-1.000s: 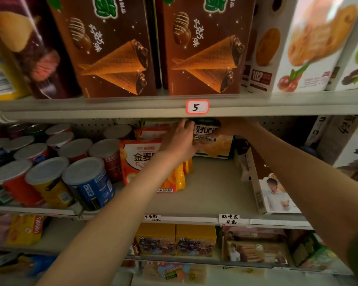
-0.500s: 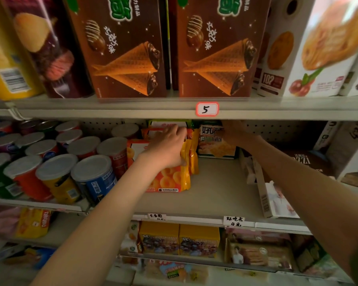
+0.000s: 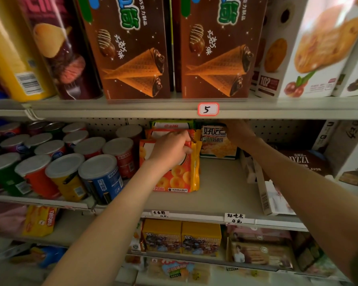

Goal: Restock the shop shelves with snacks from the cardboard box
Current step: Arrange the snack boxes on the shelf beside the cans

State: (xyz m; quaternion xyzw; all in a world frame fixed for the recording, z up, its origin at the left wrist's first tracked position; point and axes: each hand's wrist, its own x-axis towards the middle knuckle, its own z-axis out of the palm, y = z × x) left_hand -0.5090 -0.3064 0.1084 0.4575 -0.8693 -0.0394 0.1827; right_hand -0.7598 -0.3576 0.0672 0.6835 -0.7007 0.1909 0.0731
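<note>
On the middle shelf (image 3: 221, 193) stands a row of orange ring-biscuit packets (image 3: 177, 178), front to back. My left hand (image 3: 171, 148) grips the top edge of the front packets, fingers curled over them. Behind and to the right stands a white-and-green snack box (image 3: 217, 144) at the back of the shelf. My right hand (image 3: 239, 131) reaches to that box's upper right corner and holds it there; its fingers are partly hidden under the shelf above. The cardboard box is out of view.
Several small chip cans (image 3: 99, 174) crowd the shelf left of the packets. A white box (image 3: 275, 197) and brown boxes (image 3: 304, 162) stand to the right. Tall cone-snack boxes (image 3: 130, 50) fill the shelf above, yellow boxes (image 3: 182, 238) the one below.
My left hand moved from the white-and-green box leftward and down onto the orange packets and now grips their tops. My right hand stays at the box's far corner.
</note>
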